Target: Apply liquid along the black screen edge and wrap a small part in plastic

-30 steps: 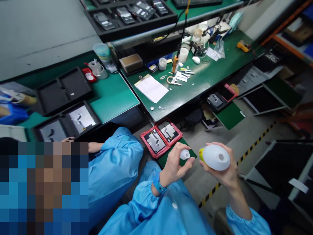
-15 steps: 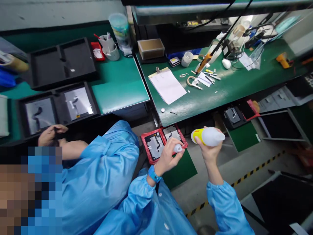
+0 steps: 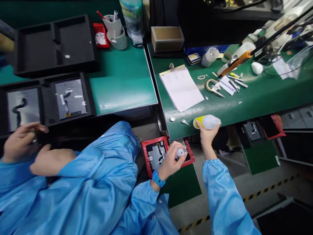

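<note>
My left hand (image 3: 172, 160), with a blue strap at the wrist, has its fingers closed round a small white bottle (image 3: 181, 152). The little bottle's neck faces up towards me. In my right hand (image 3: 207, 135) is a larger white squeeze bottle (image 3: 209, 122) with a yellow label, lying tilted nearly sideways at the front edge of the green table (image 3: 230, 107). A small white nozzle tip (image 3: 185, 122) and a round white cap (image 3: 172, 119) lie close by on that table. Below my left hand is a red-edged tray (image 3: 146, 153) with flat panels in it.
A co-worker's hands (image 3: 22, 142) are at the left by black trays (image 3: 91, 98). On the right table lie a clipboard (image 3: 182, 88), scissors (image 3: 217, 92) and a tape roll (image 3: 210, 85). An orange-handled tool (image 3: 236, 63) slants above them. Another tray (image 3: 253, 130) stands low right.
My right hand has brought the squeeze bottle up to the table's front edge. My left hand still holds the small bottle. The view has shifted, and the co-worker's hands have moved apart.
</note>
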Demonstrator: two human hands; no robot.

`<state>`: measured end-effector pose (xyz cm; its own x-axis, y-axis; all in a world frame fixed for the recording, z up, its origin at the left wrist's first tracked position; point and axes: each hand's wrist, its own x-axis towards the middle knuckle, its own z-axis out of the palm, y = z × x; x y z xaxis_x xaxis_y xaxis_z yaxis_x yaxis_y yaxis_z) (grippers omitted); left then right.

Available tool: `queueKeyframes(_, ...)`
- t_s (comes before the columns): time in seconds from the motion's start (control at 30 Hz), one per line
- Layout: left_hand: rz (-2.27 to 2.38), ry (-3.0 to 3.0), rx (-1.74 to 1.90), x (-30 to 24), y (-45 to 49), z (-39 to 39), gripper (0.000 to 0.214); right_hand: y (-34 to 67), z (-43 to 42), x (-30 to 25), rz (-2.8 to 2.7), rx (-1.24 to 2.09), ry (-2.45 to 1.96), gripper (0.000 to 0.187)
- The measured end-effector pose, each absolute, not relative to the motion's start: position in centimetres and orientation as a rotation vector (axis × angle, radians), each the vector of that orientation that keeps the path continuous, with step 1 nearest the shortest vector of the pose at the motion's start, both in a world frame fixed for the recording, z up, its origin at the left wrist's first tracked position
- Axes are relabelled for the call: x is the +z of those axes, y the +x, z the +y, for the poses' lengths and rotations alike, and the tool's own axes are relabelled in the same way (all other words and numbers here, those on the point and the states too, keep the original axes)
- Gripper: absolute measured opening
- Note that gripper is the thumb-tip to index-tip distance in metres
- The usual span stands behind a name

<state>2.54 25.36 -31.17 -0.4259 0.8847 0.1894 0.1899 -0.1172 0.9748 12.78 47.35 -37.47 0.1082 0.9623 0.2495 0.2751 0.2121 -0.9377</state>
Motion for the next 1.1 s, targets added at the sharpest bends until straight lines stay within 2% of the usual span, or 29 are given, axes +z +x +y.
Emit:
queueKeyframes(0.17, 1.640, 1.117, 1.671, -31.6, 2.0, 25.8, 0.017, 11.8, 49.0, -38.8, -1.427, 0.825, -1.279, 0.105)
queueKeyframes(0.3, 1.683, 1.071, 1.702, -31.7, 2.0, 25.6, 0.017, 11.9, 47.0, -39.3, -1.407, 0.864, -1.264, 0.110)
queueKeyframes(0.37, 1.693, 1.072, 1.722, -31.6, 2.0, 25.6, 0.017, 12.3, 44.5, -39.5, -1.382, 0.753, -1.351, 0.098)
queueKeyframes(0.43, 1.693, 1.072, 1.736, -31.4, 2.1, 25.6, 0.017, 12.5, 41.8, -39.5, -1.410, 0.652, -1.449, 0.074)
queueKeyframes(0.5, 1.692, 1.071, 1.742, -31.3, 2.1, 25.6, 0.017, 12.3, 39.9, -39.3, -1.538, 0.658, -1.469, 0.056)
queueKeyframes(0.57, 1.699, 1.067, 1.743, -31.2, 2.0, 25.6, 0.020, 11.6, 39.3, -39.1, -1.698, 0.708, -1.423, 0.048)
queueKeyframes(0.77, 1.721, 1.109, 1.732, -30.6, 2.0, 25.5, 0.022, 8.5, 42.7, -38.7, -2.030, 0.695, -1.352, 0.049)
queueKeyframes(0.93, 1.719, 1.141, 1.678, -30.1, 1.6, 25.5, 0.019, 7.8, 43.6, -38.3, -2.062, 0.636, -1.337, 0.048)
queueKeyframes(1.03, 1.752, 1.141, 1.652, -29.8, 1.3, 25.4, 0.020, 8.4, 42.5, -36.5, -2.042, 0.632, -1.190, 0.052)
queueKeyframes(1.1, 1.759, 1.126, 1.658, -29.6, 1.4, 25.4, 0.021, 9.5, 41.2, -34.3, -2.005, 0.746, -1.112, 0.051)
